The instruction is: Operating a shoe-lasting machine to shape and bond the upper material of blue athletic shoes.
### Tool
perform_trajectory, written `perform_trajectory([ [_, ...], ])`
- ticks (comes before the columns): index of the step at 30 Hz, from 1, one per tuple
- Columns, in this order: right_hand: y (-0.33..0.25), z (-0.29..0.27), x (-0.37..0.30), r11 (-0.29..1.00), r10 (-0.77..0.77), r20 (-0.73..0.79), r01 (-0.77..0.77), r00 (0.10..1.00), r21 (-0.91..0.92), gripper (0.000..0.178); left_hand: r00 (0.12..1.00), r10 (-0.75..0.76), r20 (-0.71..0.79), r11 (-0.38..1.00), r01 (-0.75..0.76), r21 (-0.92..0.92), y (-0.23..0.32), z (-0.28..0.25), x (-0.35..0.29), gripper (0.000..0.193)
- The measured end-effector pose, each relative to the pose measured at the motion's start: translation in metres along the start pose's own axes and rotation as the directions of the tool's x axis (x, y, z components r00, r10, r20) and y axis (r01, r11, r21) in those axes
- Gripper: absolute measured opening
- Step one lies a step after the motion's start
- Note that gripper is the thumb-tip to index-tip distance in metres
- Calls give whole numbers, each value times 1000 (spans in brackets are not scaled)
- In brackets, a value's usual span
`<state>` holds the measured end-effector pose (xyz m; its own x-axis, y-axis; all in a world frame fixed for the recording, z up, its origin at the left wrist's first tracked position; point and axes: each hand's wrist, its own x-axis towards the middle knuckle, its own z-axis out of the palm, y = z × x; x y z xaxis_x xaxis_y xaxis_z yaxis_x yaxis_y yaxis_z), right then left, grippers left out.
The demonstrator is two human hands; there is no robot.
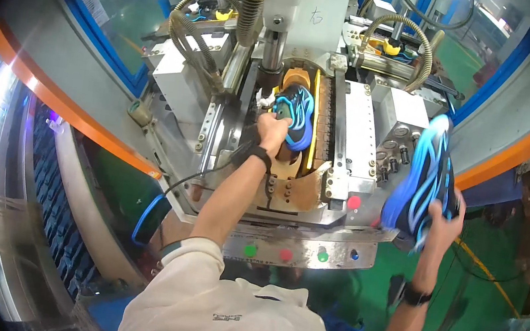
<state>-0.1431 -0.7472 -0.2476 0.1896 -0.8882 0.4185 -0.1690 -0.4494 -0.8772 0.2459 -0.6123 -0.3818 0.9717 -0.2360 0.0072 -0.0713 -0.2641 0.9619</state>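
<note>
Left hand [272, 131] stretched forward into press machine [358, 121], fingers wrapped on near end of blue-black shoe [296, 113] seated in machine cradle; shoe long axis runs away from person, directly ahead of fingers. Right hand [443, 219] off to right, well apart, fingers clamped on second blue shoe [425, 176], held roughly upright, toe up.

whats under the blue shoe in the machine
The blue shoe in the machine, gripped by the left hand, sits on a tan shoe-shaped form between metal plates. How it is mounted is covered by the shoe.
</note>
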Motion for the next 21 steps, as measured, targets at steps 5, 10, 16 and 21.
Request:
perform_trajectory([
  [5, -15, 118, 87, 944, 67, 265, 25, 962, -330, 61, 781, -425, 458, 651, 615, -445, 16, -78, -68, 15],
  [10, -33, 266, 99, 865, 294, 627, 78, 721, -495, 70, 790, -431, 435, 685, 601, -412, 38, -188, -172, 17],
  [16, -31, 381, 39, 818, 283, 674, 195, 683, -541, 62, 910, -376, 173, 810, 414, -416, 36, -327, -254, 25],
  [21, 42, 433, -26, 741, 34, 564, 358, 825, -568, 42, 830, 438, -345, 789, -171, 590, 1, -385, -324, 36],
])
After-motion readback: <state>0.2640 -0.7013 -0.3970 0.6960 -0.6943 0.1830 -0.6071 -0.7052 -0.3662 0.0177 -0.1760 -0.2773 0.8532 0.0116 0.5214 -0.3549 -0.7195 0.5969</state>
